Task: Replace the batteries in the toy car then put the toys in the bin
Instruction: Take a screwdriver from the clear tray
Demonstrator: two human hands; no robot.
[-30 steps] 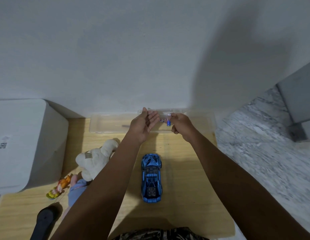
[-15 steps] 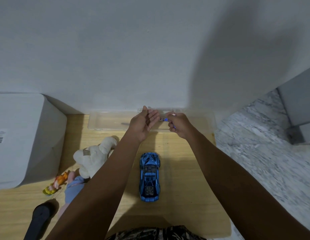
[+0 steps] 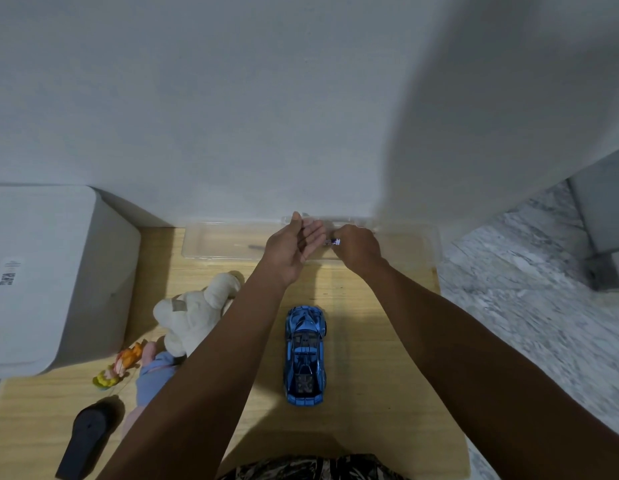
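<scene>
Beyond the blue toy car lying on the table, the right hand is pinching 1 small battery toward the half-open left hand, so fitting it into the car is probably coming next.

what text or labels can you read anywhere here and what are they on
No text here can be read.
White bin: a small sticker with a code square and lines of print, too small and blurred to read.
Battery in the right hand: coloured printing, too small to read.
Blue car, plush, figure: no lettering visible.
</scene>
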